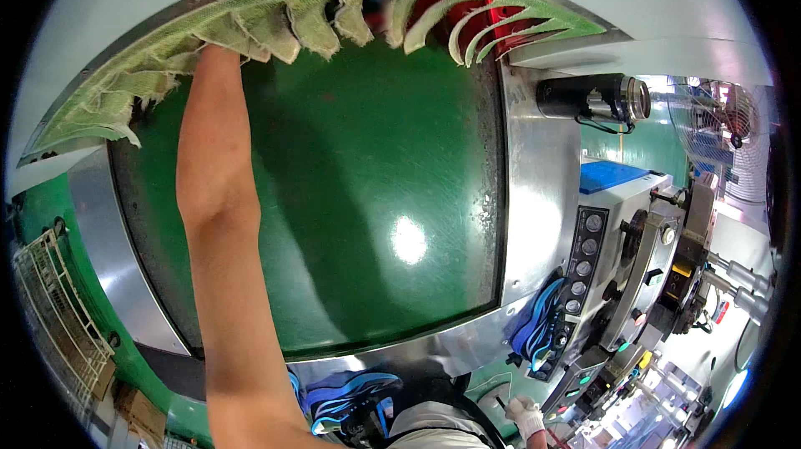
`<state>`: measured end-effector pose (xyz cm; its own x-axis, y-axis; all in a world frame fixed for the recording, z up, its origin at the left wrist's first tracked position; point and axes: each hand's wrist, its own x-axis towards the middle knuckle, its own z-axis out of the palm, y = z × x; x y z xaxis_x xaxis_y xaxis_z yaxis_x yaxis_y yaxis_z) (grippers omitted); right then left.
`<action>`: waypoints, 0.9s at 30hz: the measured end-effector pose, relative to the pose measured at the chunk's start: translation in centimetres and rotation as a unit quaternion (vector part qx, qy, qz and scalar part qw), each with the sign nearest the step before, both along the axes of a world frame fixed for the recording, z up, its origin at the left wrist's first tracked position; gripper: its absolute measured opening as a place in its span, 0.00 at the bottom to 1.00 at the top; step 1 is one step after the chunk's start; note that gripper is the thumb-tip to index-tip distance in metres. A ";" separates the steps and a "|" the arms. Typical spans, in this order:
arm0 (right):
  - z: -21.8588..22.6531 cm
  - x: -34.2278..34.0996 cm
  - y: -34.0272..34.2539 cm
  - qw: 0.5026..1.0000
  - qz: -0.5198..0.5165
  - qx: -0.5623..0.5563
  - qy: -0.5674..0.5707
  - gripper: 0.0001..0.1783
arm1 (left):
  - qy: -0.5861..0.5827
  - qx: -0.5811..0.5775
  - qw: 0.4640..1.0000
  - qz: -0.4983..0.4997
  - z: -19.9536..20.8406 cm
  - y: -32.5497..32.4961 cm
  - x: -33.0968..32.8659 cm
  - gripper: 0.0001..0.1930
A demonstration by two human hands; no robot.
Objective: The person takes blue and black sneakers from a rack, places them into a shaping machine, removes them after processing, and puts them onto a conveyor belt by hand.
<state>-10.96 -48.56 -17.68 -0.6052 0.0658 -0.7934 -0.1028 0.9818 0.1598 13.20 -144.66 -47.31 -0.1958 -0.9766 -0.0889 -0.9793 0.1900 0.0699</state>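
My bare left arm (225, 299) stretches away from me over a flat green surface (367, 174), probably a conveyor belt. Its far end passes under a fringed green fabric curtain (292, 32) hung across an opening. The curtain hides my left hand, so its fingers and anything in them do not show. Red things (501, 19) are partly visible through the strips on the right. I see no right hand that is plainly mine. A white-gloved hand (526, 416) near a thin dark stick shows at the lower right, seemingly another person's.
A metal frame (538, 224) borders the green surface. Blue-and-black shoes (346, 395) lie at the near edge, another shoe (541, 325) at the right corner. A black flask (588, 98) lies on the right ledge. Beyond are a machine with gauges (626, 249), a fan (726, 119) and, left, a wire rack (62, 307).
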 end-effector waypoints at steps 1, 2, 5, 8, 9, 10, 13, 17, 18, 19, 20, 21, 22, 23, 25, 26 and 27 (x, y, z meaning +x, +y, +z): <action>0.2 -0.3 -1.6 0.986 0.157 0.049 -0.014 0.27 | 0.024 -0.002 1.000 -0.001 -0.1 0.5 0.4 0.29; -0.7 -1.0 -1.5 0.982 0.181 0.045 0.007 0.29 | 0.051 -0.006 0.999 -0.001 0.1 1.1 1.0 0.29; -2.9 -1.3 -3.1 0.997 0.046 -0.063 0.024 0.32 | 0.150 -0.030 0.988 -0.010 1.3 3.2 1.3 0.30; -3.0 -0.8 -8.9 0.969 -0.162 -0.189 -0.011 0.28 | 0.290 -0.049 0.956 -0.023 2.6 6.8 0.7 0.30; -3.3 -0.8 -8.8 0.967 -0.151 -0.207 -0.007 0.28 | 0.343 -0.051 0.937 -0.028 3.1 8.2 0.6 0.30; -3.4 -0.8 -8.7 0.964 -0.141 -0.225 -0.003 0.28 | 0.410 -0.042 0.910 -0.031 3.3 10.0 0.5 0.31; -1.4 -0.9 -9.2 0.962 -0.134 -0.237 0.001 0.29 | 0.636 0.025 0.771 -0.026 4.3 17.3 2.8 0.31; -1.2 -0.6 -2.9 0.952 -0.145 -0.265 0.043 0.30 | 0.218 -0.077 0.971 -0.063 11.4 28.8 7.3 0.21; -1.0 -0.5 -1.7 0.953 -0.159 -0.253 0.048 0.31 | 0.219 0.015 0.975 -0.025 13.1 31.3 7.8 0.20; -1.2 -0.6 -0.4 0.958 -0.155 -0.239 0.045 0.31 | 0.248 0.000 0.968 -0.045 13.7 33.8 8.8 0.20; -1.5 -0.7 1.0 0.962 -0.151 -0.224 0.041 0.31 | 0.274 -0.015 0.959 -0.065 14.4 35.6 9.3 0.20; -1.9 -0.5 2.4 0.966 -0.149 -0.208 0.039 0.31 | 0.231 0.040 0.970 -0.071 16.7 36.2 8.6 0.21; -2.6 -0.6 3.6 0.970 -0.146 -0.193 0.020 0.31 | 0.228 -0.004 0.971 -0.067 16.9 36.7 8.0 0.32; -3.4 -0.6 4.8 0.974 -0.143 -0.177 0.002 0.32 | 0.212 -0.016 0.975 -0.057 17.3 37.3 7.6 0.40; -4.1 -1.0 4.9 0.987 0.065 -0.147 -0.006 0.31 | 0.181 -0.004 0.982 -0.049 19.6 36.1 3.0 0.52; -4.9 -1.4 5.4 0.975 0.113 -0.191 -0.009 0.31 | 0.162 0.019 0.985 -0.053 20.0 35.0 1.3 0.56; -6.4 -2.5 5.6 0.956 0.165 -0.241 -0.006 0.31 | 0.093 0.049 0.993 -0.061 19.6 34.3 0.1 0.55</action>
